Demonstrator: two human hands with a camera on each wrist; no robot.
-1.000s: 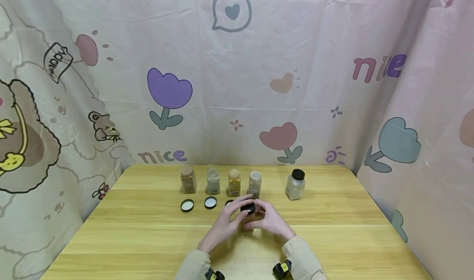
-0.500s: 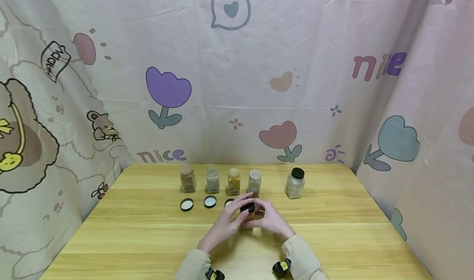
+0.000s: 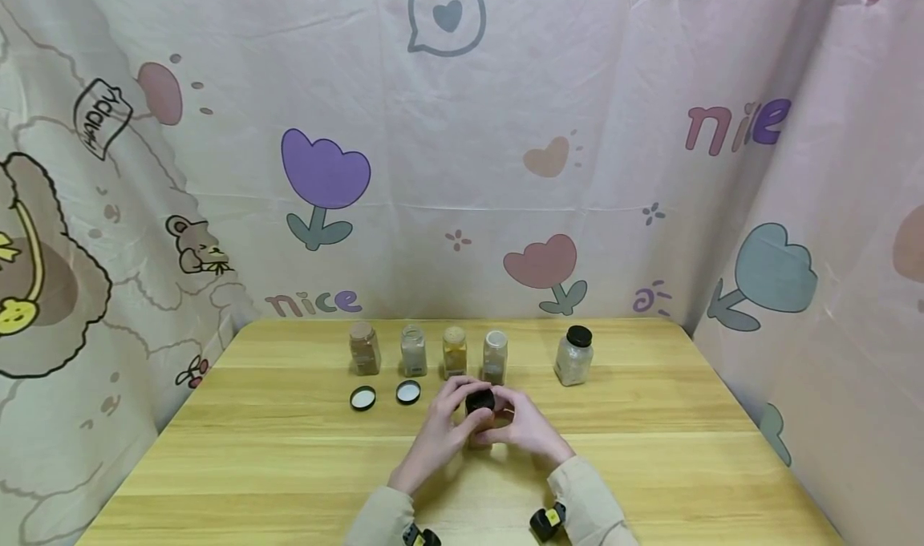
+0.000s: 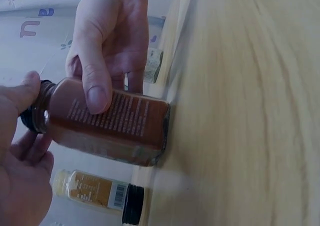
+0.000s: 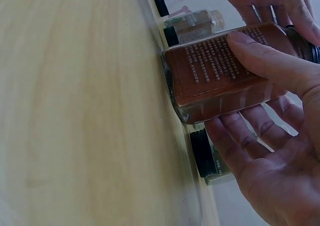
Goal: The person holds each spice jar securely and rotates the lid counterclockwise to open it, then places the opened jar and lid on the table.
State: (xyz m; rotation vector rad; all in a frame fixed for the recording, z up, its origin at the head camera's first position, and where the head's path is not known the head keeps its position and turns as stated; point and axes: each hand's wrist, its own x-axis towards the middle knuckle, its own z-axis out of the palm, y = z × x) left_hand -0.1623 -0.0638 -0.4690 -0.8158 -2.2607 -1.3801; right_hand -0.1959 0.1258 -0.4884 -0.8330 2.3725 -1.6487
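A brown spice jar [image 3: 482, 430] stands upright on the wooden table [image 3: 650, 450] between both hands. My right hand [image 3: 516, 418] grips the jar's body [image 5: 220, 71], with the thumb across the label and the fingers [image 5: 240, 141] curled behind it. My left hand [image 3: 456, 406] pinches the black lid [image 3: 480, 400] on top of the jar. In the left wrist view the jar [image 4: 115, 128] shows its printed label, and my left thumb rests on the lid [image 4: 34, 115].
Behind the hands stand several open spice jars in a row [image 3: 413, 350]. A lidded jar [image 3: 574, 357] stands apart at the right. Two loose lids [image 3: 363, 398] [image 3: 408, 392] lie to the left. Cloth walls surround the table.
My left hand has turned a little round the lid and now hides the third loose lid that lay beside it. The jar and right hand stay in place.
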